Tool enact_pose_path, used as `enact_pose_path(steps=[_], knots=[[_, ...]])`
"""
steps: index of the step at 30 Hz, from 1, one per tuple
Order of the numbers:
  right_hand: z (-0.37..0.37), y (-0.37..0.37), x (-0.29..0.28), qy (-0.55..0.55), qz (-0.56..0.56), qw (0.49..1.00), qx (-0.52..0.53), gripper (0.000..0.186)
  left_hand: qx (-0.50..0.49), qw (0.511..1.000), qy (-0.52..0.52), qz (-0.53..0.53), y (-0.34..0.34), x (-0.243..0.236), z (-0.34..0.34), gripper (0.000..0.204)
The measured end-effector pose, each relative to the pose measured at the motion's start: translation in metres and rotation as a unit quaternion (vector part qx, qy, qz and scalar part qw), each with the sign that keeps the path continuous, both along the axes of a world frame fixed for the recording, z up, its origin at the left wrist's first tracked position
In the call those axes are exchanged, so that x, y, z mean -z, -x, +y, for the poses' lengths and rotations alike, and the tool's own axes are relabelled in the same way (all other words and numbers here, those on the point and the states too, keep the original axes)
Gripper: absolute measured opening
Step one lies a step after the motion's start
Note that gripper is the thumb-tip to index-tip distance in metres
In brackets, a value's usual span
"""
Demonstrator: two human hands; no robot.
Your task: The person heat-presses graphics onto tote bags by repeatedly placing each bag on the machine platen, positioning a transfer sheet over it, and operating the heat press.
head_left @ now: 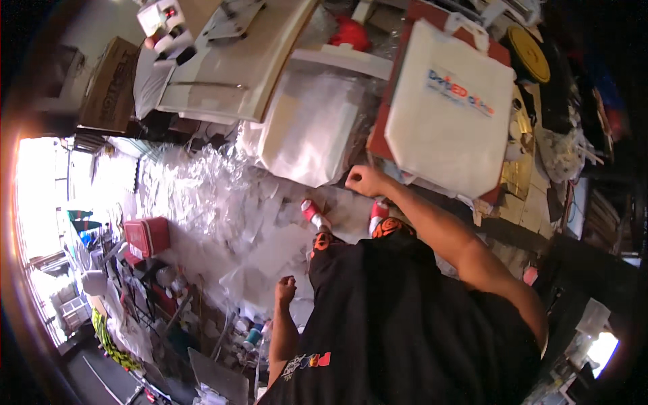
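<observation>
Loosely curled, both hands [365, 181] [285, 290] hover apart.

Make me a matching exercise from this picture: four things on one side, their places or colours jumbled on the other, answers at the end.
Things:
1. Right hand
2. Left hand
3. Printed white bag
4. Round lid-like disc

Places or colours:
A. Left of the black shirt
B. Yellow
C. Near the lower edge of the pale unprinted bag
D. Lying on a reddish board

Pairs: 1-C, 2-A, 3-D, 4-B
</observation>
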State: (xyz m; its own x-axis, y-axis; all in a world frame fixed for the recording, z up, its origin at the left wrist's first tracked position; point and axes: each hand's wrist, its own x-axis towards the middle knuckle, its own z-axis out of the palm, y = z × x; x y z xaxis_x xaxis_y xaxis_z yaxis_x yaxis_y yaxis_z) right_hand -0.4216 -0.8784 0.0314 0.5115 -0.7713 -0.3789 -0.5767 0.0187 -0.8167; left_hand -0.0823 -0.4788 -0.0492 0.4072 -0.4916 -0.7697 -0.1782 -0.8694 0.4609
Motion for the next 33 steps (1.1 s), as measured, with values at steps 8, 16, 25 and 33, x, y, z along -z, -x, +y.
enact_pose_path(steps=[8, 16, 25, 33], knots=[[-0.058, -0.108, 0.154, 0.016, 0.289, 0.894, 0.341, 0.066, -0.055, 0.993, -0.097, 0.047, -0.123, -0.007, 0.048, 0.036], [-0.056, -0.141, 0.191, -0.135, 0.279, 0.820, 0.481, 0.065, -0.060, 0.996, -0.059, -0.014, -0.227, -0.017, -0.008, 0.035], [-0.032, -0.116, 0.138, 0.076, 0.034, 0.873, 0.480, 0.036, 0.068, 0.992, 0.015, 0.104, -0.217, 0.012, -0.164, 0.049], [0.020, -0.081, -0.044, -0.258, -0.221, 0.775, 0.533, 0.040, -0.225, 0.856, -0.041, 0.464, -0.107, -0.001, -0.280, 0.070]])
